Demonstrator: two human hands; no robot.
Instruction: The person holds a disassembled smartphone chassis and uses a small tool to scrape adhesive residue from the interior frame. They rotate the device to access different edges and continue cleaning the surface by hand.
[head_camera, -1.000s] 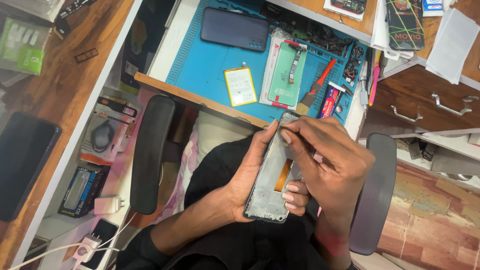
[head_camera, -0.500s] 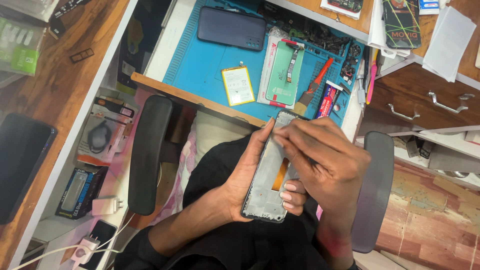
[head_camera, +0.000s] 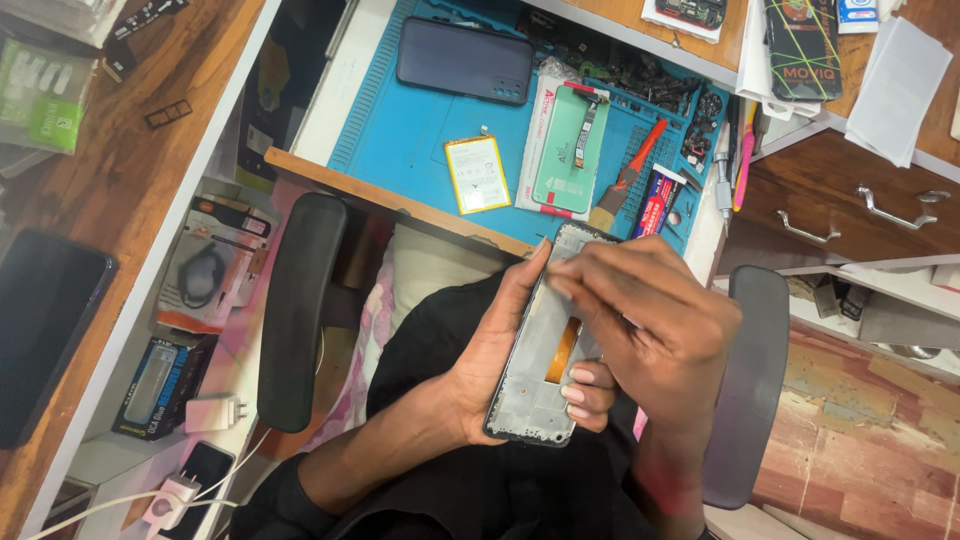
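My left hand (head_camera: 500, 350) grips an opened phone frame (head_camera: 540, 375) from below, its grey inside and an orange flex strip facing up, over my lap. My right hand (head_camera: 650, 320) lies across the frame's upper half, fingertips pinched against its top left edge; what they pinch is hidden. On the blue work mat (head_camera: 400, 130) ahead lie a dark phone back cover (head_camera: 465, 60), a yellowish flat battery (head_camera: 477, 174), a green part in a clear bag (head_camera: 568, 150) and an orange-handled tool (head_camera: 630, 175).
Black chair armrests stand at the left (head_camera: 300, 310) and right (head_camera: 745, 380). A wooden counter (head_camera: 110, 170) at the left holds a dark phone (head_camera: 40, 330). Boxed accessories and a white charger (head_camera: 210, 412) sit on the shelf below. Wooden drawers (head_camera: 850, 200) are at the right.
My right hand has slid up along the frame towards its top left corner. My left hand holds the frame in much the same place.
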